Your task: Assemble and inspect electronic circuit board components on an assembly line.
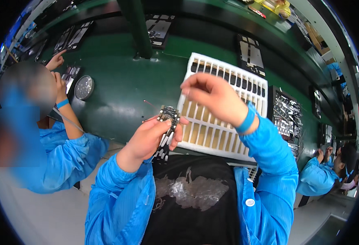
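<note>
Gripped in my left hand (147,136) is a bundle of small black strips (169,116) with silver and white parts, which look like little circuit boards. The bundle fans out toward my chest. My right hand (214,96) is raised above the left part of a white foam tray (190,67), fingers bent, thumb and forefinger close together. Whether something small sits between those fingertips I cannot make out. Narrow slots divide the tray in rows. Black pieces (232,78) fill slots of the far row, while nearer slots show tan bottoms. My right hand hides part of the middle.
Right of the tray lies a dark tray (285,116) heaped with silver and black strips. A round dish (84,87) of small parts stands left on the green table (118,87). A green post (136,30) rises beyond. Co-workers in blue sleeves (71,159) sit on both sides.
</note>
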Tool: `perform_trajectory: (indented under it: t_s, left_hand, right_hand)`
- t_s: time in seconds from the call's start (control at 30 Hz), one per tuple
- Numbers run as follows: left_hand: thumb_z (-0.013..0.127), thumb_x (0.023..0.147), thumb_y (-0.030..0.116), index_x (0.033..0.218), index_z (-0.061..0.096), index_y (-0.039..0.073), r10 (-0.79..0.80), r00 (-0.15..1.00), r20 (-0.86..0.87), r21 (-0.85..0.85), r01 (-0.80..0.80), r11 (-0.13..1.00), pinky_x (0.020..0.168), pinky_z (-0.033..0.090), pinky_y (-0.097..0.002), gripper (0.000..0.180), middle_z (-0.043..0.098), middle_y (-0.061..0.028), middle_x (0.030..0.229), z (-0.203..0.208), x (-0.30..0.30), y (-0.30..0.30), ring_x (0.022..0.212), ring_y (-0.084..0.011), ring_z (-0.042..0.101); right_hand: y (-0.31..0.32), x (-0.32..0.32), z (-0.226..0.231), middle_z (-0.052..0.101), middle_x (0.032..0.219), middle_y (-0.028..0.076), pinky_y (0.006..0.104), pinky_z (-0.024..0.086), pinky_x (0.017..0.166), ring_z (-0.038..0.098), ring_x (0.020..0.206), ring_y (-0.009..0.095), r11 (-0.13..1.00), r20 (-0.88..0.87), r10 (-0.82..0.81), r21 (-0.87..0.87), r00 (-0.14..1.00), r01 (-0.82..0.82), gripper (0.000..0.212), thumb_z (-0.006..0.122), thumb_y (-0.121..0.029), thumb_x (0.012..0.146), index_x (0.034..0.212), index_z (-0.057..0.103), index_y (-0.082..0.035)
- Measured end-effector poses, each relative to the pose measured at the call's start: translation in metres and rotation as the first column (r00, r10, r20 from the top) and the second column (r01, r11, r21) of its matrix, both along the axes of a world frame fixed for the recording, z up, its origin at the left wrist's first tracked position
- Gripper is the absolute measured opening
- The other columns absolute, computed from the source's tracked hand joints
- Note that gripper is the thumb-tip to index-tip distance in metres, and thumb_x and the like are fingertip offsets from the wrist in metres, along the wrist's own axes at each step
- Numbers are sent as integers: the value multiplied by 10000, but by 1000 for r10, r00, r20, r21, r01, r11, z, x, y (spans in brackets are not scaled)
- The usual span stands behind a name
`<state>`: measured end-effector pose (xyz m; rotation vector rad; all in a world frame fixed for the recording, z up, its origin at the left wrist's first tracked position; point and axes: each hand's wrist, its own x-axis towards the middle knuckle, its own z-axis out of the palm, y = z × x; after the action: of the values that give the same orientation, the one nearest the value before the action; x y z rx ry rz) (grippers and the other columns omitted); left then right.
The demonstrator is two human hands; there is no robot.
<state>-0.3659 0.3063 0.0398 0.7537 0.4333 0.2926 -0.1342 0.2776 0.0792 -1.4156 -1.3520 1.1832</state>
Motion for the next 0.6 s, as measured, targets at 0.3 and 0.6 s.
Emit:
perform_trajectory:
  t_s: [0.3,0.6]
  left_hand:
    - [431,1050,204,1016,579,16,-85,994,-64,201,96,975,679,513,-290,241,647,-71,843,-4,19,-25,745,-140,617]
    - [400,1071,310,907,561,69,-18,999,-50,215,28,976,635,464,-252,333,577,-11,755,-17,19,-40,667,-93,537]
  right_hand:
    - [-72,-28,11,658,915,124,333,517,717,658,832,238,957,222,-109,288,969,42,270,624,-34,893,1161,655,-21]
    - [-80,-39,1,690,1002,170,349,515,810,671,907,297,951,296,-103,310,950,7,179,598,2,884,1039,682,32]
